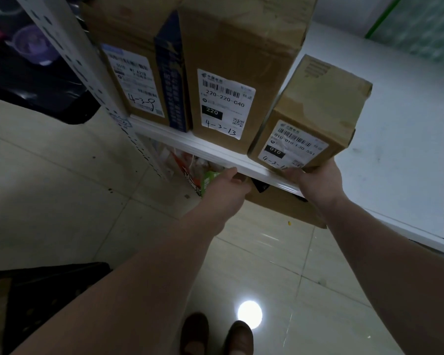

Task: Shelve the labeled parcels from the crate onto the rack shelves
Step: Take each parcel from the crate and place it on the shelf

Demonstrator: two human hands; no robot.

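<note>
A small cardboard parcel (318, 108) with a white label marked 010 sits tilted at the front edge of the white rack shelf (210, 149). My right hand (315, 183) grips its near bottom edge. To its left stand a taller parcel labeled 4-3-13 (231, 73) and another labeled 4-3-9 (128, 62), with a dark blue box (171, 73) between them. My left hand (226, 190) reaches just under the shelf's front rim, thumb out; its fingers are hidden. The black crate (49, 290) is at the lower left.
The shelf surface to the right (395, 149) is bare white. Under the shelf lie a cardboard box (285, 208) and colourful bags (203, 180). A perforated rack upright (87, 67) rises at the left. My shoes (215, 334) stand on the glossy tiled floor.
</note>
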